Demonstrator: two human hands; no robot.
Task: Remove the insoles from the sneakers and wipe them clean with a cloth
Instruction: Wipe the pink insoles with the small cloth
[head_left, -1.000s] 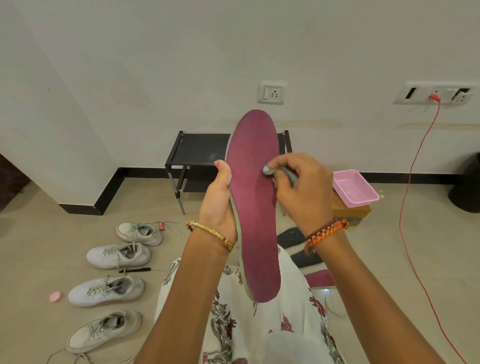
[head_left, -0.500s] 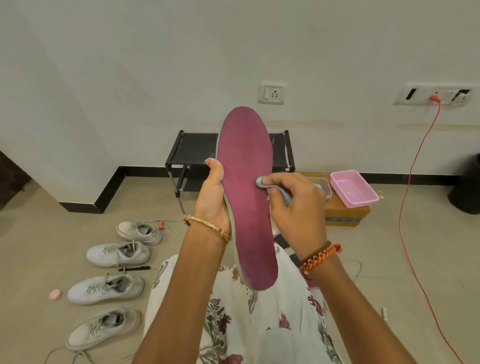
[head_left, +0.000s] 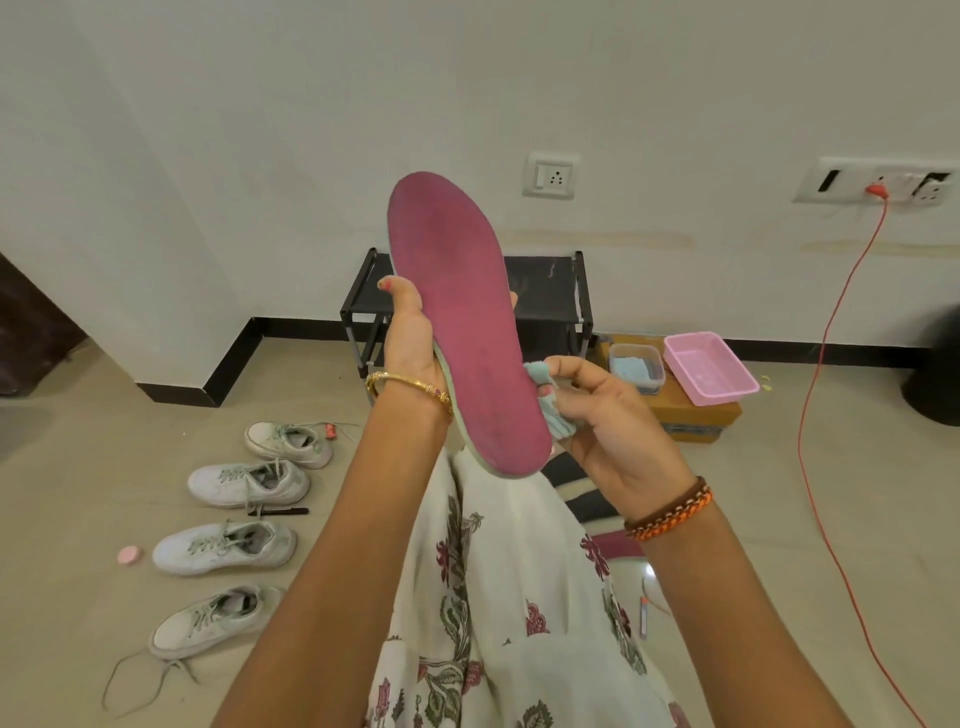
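Observation:
A magenta insole (head_left: 462, 312) with a pale grey-green edge stands nearly upright in front of me, toe up and leaning left. My left hand (head_left: 410, 338) grips it from behind at mid-length, thumb at its left edge. My right hand (head_left: 608, 410) pinches a small light-blue cloth (head_left: 548, 397) against the insole's lower right edge near the heel. Several white sneakers (head_left: 249, 483) with grey-green laces lie in a column on the floor at the left.
A black low rack (head_left: 550, 291) stands against the wall behind the insole. At its right, a cardboard box (head_left: 696, 415) carries a pink tray (head_left: 709, 366) and a clear tub (head_left: 636, 366). An orange cable (head_left: 821, 395) hangs from the wall socket. A dark striped thing lies beside my right knee.
My right hand slid the cloth down the insole from the middle to the heel's right edge. The insole's toe tilted further left and the left hand rose slightly.

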